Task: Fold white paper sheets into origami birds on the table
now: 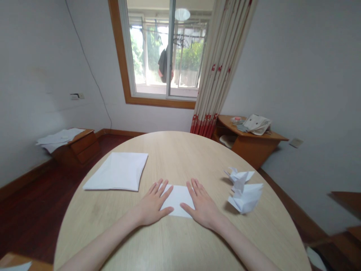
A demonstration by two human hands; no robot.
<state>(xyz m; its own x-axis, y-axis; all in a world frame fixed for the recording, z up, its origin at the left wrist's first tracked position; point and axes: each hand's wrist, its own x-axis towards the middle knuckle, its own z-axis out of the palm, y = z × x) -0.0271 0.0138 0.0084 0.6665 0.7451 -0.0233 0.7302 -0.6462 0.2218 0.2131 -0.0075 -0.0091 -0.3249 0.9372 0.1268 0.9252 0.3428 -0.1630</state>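
A small white sheet of paper [178,199] lies flat on the round wooden table [180,150] in front of me. My left hand [154,203] rests palm down on its left edge, fingers stretched out and thumb apart. On the right edge lies my right hand [201,203], also flat with its fingers extended. Both hands cover the sides of the sheet, so only its middle shows. To the right of my right hand stand white folded paper figures [245,197], close together. Left of my left hand is a stack of larger white paper [118,171].
A low brown cabinet [84,145] with papers on it stands at the left wall. In the right corner, a wooden corner stand [254,145] carries a pale bag [256,124]. A curtain [220,67] hangs beside the window [166,52] behind the table.
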